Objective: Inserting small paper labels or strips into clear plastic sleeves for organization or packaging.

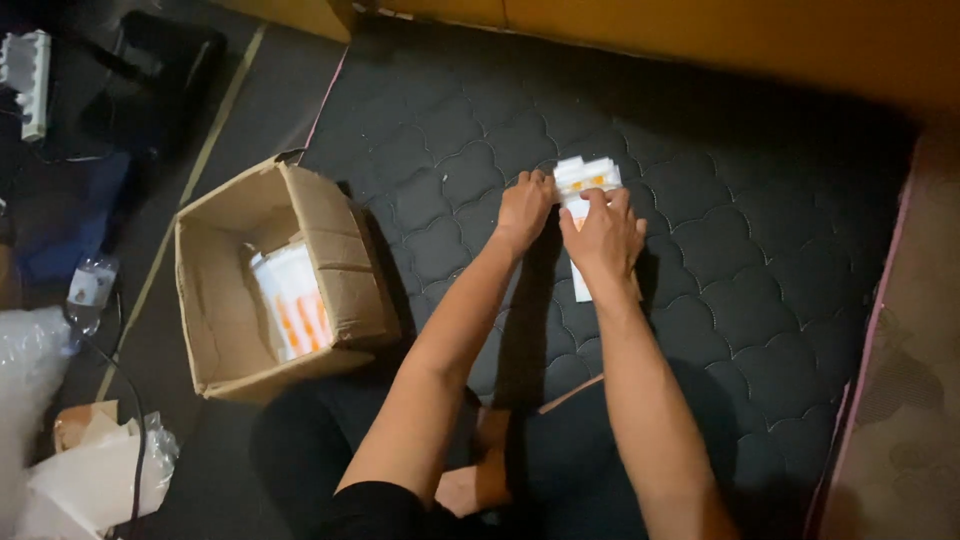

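Observation:
Both my hands rest on a small stack of white flat packets with orange marks (587,180) lying on a dark quilted mattress (760,250). My left hand (524,208) grips the stack's left edge. My right hand (603,236) presses on top of it with fingers spread over the packets, hiding the lower part. An open cardboard box (225,320) stands to the left of my arms, with more white and orange packets (293,298) upright inside it.
A yellow wall or board (720,30) runs along the far edge of the mattress. At the left lie a plastic bottle (90,290), crumpled white plastic and paper (95,470), a cable and a white power strip (30,75). My folded legs are below.

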